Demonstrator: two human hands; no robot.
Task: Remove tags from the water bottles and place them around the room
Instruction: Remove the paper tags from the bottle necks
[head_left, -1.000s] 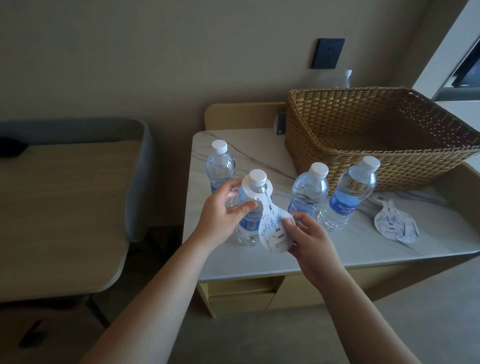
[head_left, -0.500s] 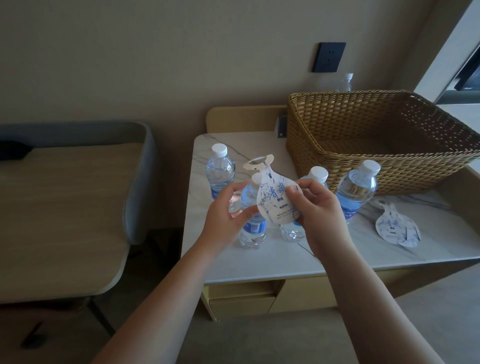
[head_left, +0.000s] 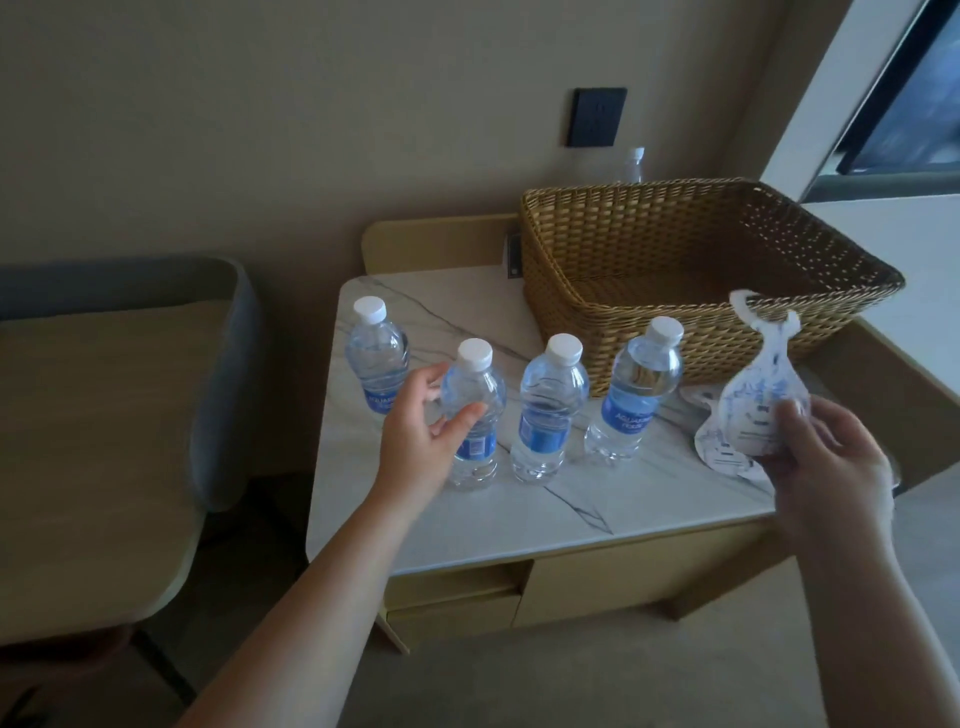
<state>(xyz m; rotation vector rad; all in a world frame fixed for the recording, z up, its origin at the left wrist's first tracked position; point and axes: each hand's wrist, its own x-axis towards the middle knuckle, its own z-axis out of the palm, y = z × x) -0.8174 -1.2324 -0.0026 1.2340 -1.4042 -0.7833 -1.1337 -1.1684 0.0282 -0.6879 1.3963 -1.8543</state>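
While four clear plastic water bottles with white caps and blue labels stand in a loose row in front of the big woven wicker basket (head_left: 675, 270), the right hand (head_left: 826, 457) pinches a white paper tag with blue print (head_left: 763, 395) between thumb and fingers, in the air just in front of the basket's right corner. Another flat white tag (head_left: 727, 460) lies on the white marble table (head_left: 519, 509) under it, partly hidden. The left hand (head_left: 423, 421) is half spread, its fingers loosely curled around the second bottle (head_left: 475, 410) from the left; I cannot tell if it really touches. This bottle stands well left of the basket, the far-left bottle (head_left: 376, 358) behind it. The third bottle (head_left: 550, 405) and the fourth bottle (head_left: 639, 384) stand closer to the basket.
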